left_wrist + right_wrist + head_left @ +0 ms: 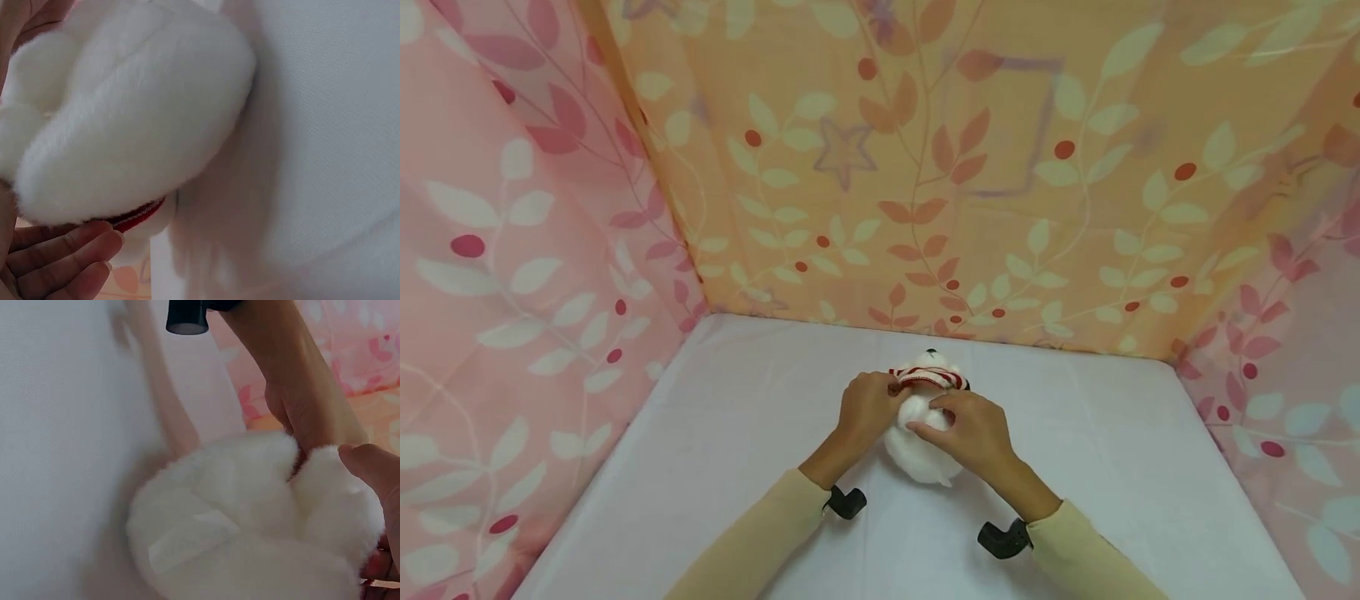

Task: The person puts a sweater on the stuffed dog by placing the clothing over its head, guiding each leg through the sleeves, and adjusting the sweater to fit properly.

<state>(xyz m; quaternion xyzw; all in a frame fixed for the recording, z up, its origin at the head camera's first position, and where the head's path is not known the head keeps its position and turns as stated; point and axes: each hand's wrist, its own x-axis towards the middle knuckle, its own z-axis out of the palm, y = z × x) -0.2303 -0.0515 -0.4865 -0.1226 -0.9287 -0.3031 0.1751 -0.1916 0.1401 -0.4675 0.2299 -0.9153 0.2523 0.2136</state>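
A white plush toy (921,458) with a dark nose and a red-and-white striped piece of clothing (932,377) lies on the white table, its nosed end pointing away from me. My left hand (871,407) holds its left side by the striped cloth; the left wrist view shows several fingers (69,256) along the toy near a red edge. From the right, my right hand (976,427) grips a rounded white lump of the plush (337,506) between thumb (369,464) and fingers. A pale fabric tag (194,540) shows on the fur. The hands hide part of the toy's middle.
The white-covered table (760,375) meets an orange leaf-patterned cloth (895,167) at the back. Pink patterned cloths (497,333) stand along both sides. Black wrist-worn devices (1003,540) hang below both forearms, close to the table.
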